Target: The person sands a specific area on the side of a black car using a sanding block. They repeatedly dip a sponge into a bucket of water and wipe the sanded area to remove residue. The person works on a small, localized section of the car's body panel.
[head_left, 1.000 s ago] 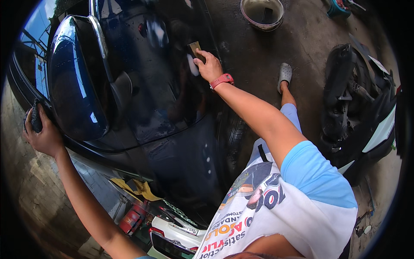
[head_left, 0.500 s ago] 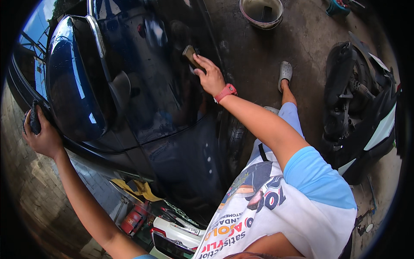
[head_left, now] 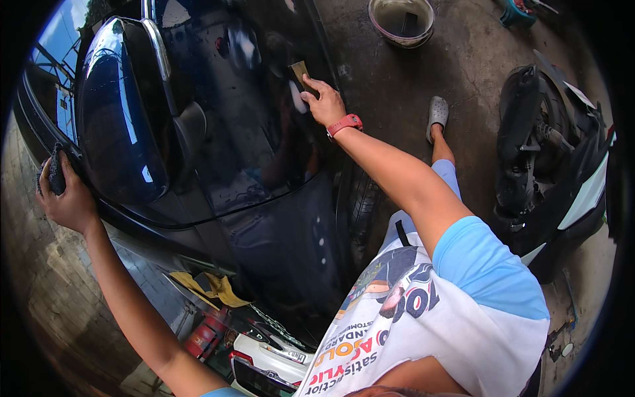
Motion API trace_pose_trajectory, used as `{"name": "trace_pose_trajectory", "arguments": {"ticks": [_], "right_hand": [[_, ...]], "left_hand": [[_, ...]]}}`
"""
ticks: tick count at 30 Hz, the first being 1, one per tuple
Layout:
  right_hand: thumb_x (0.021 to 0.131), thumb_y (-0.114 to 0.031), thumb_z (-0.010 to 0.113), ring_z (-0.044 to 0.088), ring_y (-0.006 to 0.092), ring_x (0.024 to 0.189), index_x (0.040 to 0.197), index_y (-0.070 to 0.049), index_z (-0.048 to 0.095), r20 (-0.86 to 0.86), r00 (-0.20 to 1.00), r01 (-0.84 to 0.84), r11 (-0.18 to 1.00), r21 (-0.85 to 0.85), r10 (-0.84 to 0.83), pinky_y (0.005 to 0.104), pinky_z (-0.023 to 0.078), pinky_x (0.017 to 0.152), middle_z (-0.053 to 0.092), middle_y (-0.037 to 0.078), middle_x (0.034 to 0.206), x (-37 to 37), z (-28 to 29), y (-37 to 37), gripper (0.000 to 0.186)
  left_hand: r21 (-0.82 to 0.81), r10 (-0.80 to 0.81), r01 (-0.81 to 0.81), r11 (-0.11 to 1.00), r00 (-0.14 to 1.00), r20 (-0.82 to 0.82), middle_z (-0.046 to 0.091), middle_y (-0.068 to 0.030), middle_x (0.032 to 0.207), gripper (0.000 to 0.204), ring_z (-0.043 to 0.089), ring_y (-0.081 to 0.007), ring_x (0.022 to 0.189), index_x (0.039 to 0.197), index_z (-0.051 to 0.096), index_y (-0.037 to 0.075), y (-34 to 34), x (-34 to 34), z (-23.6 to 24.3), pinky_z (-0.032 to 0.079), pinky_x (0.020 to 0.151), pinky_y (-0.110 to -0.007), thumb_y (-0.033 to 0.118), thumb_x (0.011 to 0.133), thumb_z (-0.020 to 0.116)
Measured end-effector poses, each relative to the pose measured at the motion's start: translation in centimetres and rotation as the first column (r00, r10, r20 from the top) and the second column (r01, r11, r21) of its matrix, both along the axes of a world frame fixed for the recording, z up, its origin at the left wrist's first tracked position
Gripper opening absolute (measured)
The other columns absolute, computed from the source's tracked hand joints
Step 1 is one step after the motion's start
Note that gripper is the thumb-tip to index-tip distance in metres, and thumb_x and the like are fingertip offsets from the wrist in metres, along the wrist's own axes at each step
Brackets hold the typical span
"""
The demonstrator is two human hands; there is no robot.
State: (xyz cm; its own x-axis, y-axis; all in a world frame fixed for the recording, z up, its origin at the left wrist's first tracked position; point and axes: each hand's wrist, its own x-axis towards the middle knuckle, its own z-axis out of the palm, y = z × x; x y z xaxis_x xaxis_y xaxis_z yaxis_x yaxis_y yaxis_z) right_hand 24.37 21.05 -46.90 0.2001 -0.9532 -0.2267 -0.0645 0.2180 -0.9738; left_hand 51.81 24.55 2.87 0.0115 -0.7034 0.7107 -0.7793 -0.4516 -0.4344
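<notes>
A dark blue car with a glossy, wet-looking body fills the left and middle of the view. My right hand, a red watch on its wrist, holds a flat tan-brown pad that looks like sandpaper against the car's side panel. A pale glare shows on the paint just beside the fingers. At the far left, my left hand is closed around a black, porous-looking sponge at the car's edge, near the side window. The fingers partly cover the sponge.
A bucket with a dark thing inside stands on the floor at the top. A partly stripped motorcycle is at the right. A yellow cloth-like piece lies at the car's lower end, near a red cylinder and a white vehicle.
My right hand has shifted slightly up the panel, and the pad is now tilted differently in its fingers. My left hand stays around the sponge at nearly the same place.
</notes>
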Motion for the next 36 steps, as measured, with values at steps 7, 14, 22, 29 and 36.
{"name": "trace_pose_trajectory", "arguments": {"ticks": [7,14,22,29,36], "right_hand": [[0.095,-0.016,0.076,0.062,0.0346,0.133,0.145,-0.015,0.069,0.080,0.997,-0.005,0.981,-0.194,0.021,0.0441,0.048,0.115,0.068,0.016,0.141,-1.0,1.6,3.6,0.051],[0.091,-0.028,0.084,0.071,0.0347,0.120,0.130,-0.009,0.073,0.007,0.996,-0.084,0.994,0.065,0.083,0.0413,0.054,0.104,0.073,0.019,0.130,-0.3,0.2,-1.5,0.045],[0.090,-0.019,0.083,0.067,0.0365,0.125,0.128,-0.007,0.076,0.164,0.985,0.082,0.975,-0.206,-0.048,0.0428,0.053,0.108,0.071,0.017,0.132,-1.0,3.4,5.0,0.040],[0.091,-0.020,0.083,0.070,0.0342,0.120,0.121,-0.006,0.079,-0.002,0.991,0.135,0.991,0.013,-0.135,0.0400,0.055,0.105,0.074,0.016,0.126,1.0,0.8,0.7,0.033],[0.091,-0.024,0.083,0.070,0.0340,0.120,0.122,-0.005,0.079,0.048,0.990,0.133,0.990,-0.039,-0.131,0.0408,0.055,0.105,0.074,0.016,0.125,0.3,0.8,1.6,0.037]], "left_hand": [[-0.007,0.008,-0.008,1.000,0.999,-0.050,0.075,-0.0087,0.118,0.034,0.072,-0.0273,0.112,0.111,0.083,0.015,1.1,0.6,0.3,0.055,0.100,-0.041,0.042,0.091,0.087],[-0.009,0.011,-0.011,1.000,1.000,-0.009,0.074,-0.0090,0.116,0.035,0.072,-0.0284,0.109,0.111,0.084,0.016,0.8,0.9,0.4,0.055,0.099,-0.041,0.044,0.090,0.087],[-0.024,-0.002,0.000,1.000,0.996,-0.084,0.074,-0.0083,0.116,0.033,0.073,-0.0280,0.108,0.112,0.083,0.016,1.4,0.6,0.4,0.055,0.098,-0.042,0.043,0.091,0.086],[-0.003,0.029,-0.029,1.000,0.999,-0.015,0.074,-0.0076,0.116,0.034,0.073,-0.0265,0.109,0.113,0.083,0.016,0.3,0.2,-0.1,0.056,0.097,-0.041,0.043,0.092,0.086],[-0.022,0.000,-0.001,1.000,0.999,-0.052,0.074,-0.0084,0.116,0.034,0.073,-0.0284,0.109,0.113,0.083,0.017,0.7,0.2,-0.1,0.056,0.098,-0.041,0.043,0.092,0.086]]}}
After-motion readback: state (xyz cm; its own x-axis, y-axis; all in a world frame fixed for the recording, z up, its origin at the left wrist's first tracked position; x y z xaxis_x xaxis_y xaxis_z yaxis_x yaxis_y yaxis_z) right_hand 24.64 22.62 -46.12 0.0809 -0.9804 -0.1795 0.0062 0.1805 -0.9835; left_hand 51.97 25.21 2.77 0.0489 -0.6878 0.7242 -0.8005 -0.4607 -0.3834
